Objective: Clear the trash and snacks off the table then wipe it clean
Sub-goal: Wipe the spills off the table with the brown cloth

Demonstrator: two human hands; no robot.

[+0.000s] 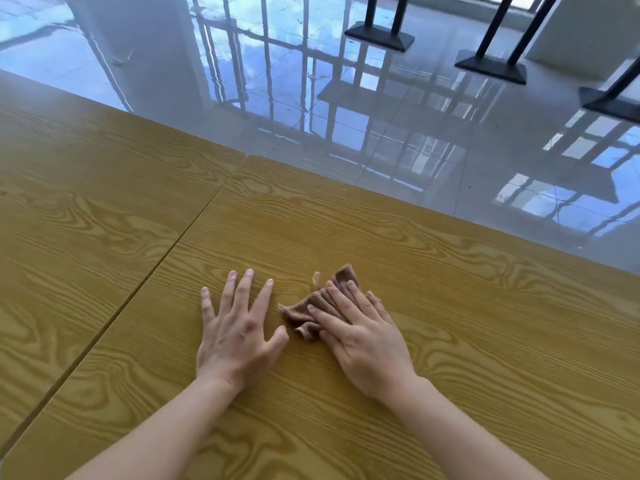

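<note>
A small crumpled brown cloth [313, 306] lies on the wood-grain table [450, 323]. My right hand [363, 334] presses flat on top of it, fingers stretched over the fabric and pointing up-left, so part of the cloth is hidden under the palm. My left hand [239, 327] rests flat on the bare tabletop just left of the cloth, fingers spread, holding nothing. A pale small loop or tag [316, 278] sticks out at the cloth's far edge. No trash or snacks show on the table.
A second matching table [86, 202] butts against this one along a dark seam [166, 247]. Beyond the far edge lies glossy tiled floor [381, 133]. Black metal furniture bases [381, 34] stand at the upper right.
</note>
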